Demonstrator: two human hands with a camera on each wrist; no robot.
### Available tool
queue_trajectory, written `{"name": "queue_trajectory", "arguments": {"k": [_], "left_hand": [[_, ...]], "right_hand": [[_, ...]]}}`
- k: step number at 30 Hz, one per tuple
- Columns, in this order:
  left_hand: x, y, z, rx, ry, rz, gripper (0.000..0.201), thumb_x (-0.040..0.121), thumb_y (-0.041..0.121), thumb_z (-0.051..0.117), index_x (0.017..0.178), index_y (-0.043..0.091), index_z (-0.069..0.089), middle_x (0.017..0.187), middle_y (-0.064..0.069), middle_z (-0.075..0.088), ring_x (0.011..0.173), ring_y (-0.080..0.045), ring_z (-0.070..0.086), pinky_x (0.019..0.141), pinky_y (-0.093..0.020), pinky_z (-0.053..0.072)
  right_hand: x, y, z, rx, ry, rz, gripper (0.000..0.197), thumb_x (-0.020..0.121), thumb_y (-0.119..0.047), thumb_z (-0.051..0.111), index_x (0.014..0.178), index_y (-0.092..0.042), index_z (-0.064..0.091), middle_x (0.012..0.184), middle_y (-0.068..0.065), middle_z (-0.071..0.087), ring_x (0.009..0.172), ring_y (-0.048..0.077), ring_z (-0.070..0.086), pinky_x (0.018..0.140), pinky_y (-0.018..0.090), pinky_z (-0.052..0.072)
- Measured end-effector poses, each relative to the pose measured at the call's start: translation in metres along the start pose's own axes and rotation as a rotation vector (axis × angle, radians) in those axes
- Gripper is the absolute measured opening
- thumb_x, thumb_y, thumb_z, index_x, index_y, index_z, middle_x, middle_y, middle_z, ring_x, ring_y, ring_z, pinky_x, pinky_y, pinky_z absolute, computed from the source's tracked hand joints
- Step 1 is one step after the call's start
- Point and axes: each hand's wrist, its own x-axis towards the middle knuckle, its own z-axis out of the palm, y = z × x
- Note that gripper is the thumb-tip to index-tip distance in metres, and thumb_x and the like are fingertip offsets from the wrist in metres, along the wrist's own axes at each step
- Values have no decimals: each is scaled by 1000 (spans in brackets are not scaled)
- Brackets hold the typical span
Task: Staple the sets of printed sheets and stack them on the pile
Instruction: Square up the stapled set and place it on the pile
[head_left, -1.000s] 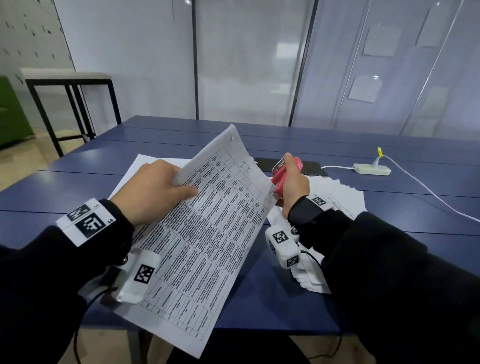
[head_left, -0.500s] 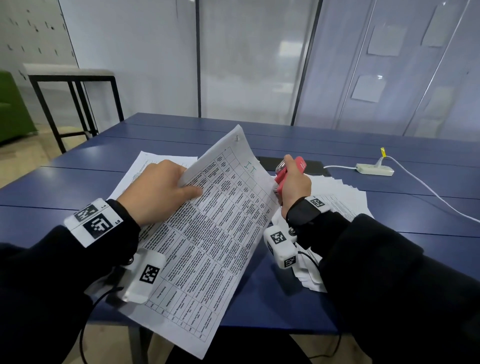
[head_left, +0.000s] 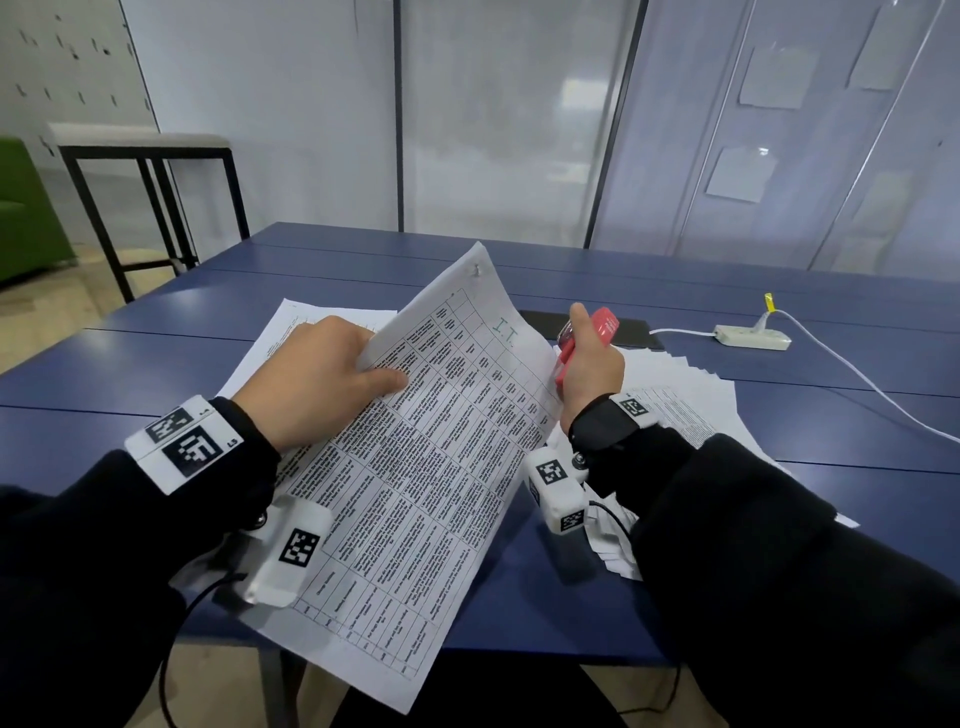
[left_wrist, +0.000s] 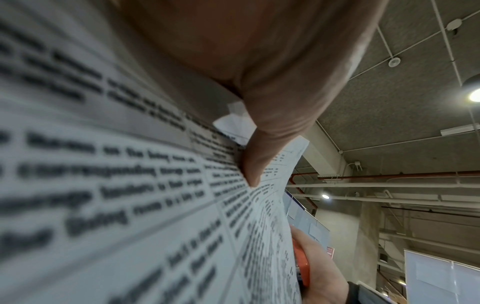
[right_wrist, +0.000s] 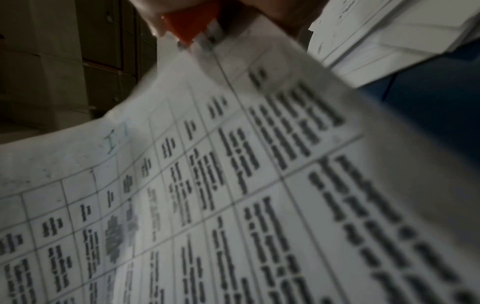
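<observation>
Head view shows a dark blue table running back to frosted glass panels, with a black-legged bench and a green seat off its far left corner. Near the table's right edge lies a white power strip with its cable trailing right. The left hand pinches a set of printed sheets held tilted above the table's near edge, thumb on top, with a staple visible at its upper corner. The right hand is wrapped around a red stapler at the set's right edge. A pile of sheets lies fanned under the right forearm, more pages under the left hand.

Both wrist views are largely filled with blurred print; the stapler's mouth is mostly hidden, so whether it bites the paper cannot be told. The printed text is unreadable.
</observation>
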Motion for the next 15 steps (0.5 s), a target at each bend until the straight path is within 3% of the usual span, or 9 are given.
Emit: {"name": "queue_trajectory", "arguments": {"k": [2,6,8,10,13,15], "left_hand": [[0,1,2,1,-2,-8,34,93,34,75,69,12,67,56,-1,63,53,-18,58,54,-30,42],[1,-1,1,0,-23,-16,32,92,36,75,74,11,70,66,-6,70,65,-26,67,59,-35,49],[1,-4,-3,8,-20,-33,30,92,36,75,75,12,71,68,-6,72,67,-25,70,59,-36,51],[1,-9,-8,14,-11,-57,26,92,35,76,73,18,72,64,0,72,59,-14,68,55,-29,45],[2,-17,-16,-4,-15,-89,20,93,34,76,79,19,76,65,5,74,54,-7,67,57,-29,50],[3,-26,-21,-33,-28,-127,20,92,35,76,82,18,77,69,3,76,58,-11,71,65,-35,58]], "right_hand": [[1,4,3,-13,32,-7,50,84,-60,72,72,-13,60,69,2,61,68,22,59,89,48,55],[-5,4,4,-21,-71,107,48,78,-58,77,81,-12,65,79,5,69,79,27,66,89,48,58],[-5,2,3,3,-140,147,48,72,-57,78,88,-13,67,89,9,73,80,27,66,80,44,59],[-6,-3,-2,13,-187,183,40,79,-51,75,92,-14,65,94,10,70,78,25,63,65,34,54],[-6,-11,-10,-7,-267,232,27,94,-42,67,96,-15,62,87,7,64,72,26,64,61,36,56],[-8,-12,-14,6,-344,296,27,97,-40,64,101,-14,59,75,4,63,63,26,66,58,42,59]]}}
